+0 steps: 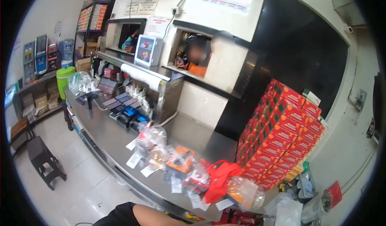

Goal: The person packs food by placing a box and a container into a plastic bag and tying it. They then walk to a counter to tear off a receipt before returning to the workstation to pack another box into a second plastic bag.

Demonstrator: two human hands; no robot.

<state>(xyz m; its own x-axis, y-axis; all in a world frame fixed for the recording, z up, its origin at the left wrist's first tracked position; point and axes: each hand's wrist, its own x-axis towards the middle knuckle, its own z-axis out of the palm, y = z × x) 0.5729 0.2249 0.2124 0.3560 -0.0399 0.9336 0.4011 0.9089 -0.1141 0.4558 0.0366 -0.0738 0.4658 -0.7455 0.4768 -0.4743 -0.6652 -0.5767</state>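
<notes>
- Grip of either hand out of sight past the bottom edge; cannot tell whether open, closed or holding anything. Only a bare forearm (150, 217) in view, leaving a black sleeve (116, 216) and reaching rightward along the desk's front.
- Nearest to the forearm: crinkled clear plastic bags (181, 157) with orange, red and dark contents, blurred, plus flat white paper slips (134, 160); among them, a creased bright red soft bag (219, 181).
- All lying on the near side of a long grey metal-topped desk (110, 133).
- Row slanting from mid-view down to lower right, along the desk; red bag's long axis crosswise, upper right to lower left. Slips pointing toward the front edge.
- Behind at right, blocking that end: a tall stack of red patterned cardboard boxes (277, 133).
- Farther left on the desk: blue-and-black handheld devices (130, 111), flat dark phones (114, 101), a lime-green cylindrical jug (64, 81).
- Beyond the wall opening: a person in orange (196, 69).
- On the floor: a dark plastic stool (42, 155).
</notes>
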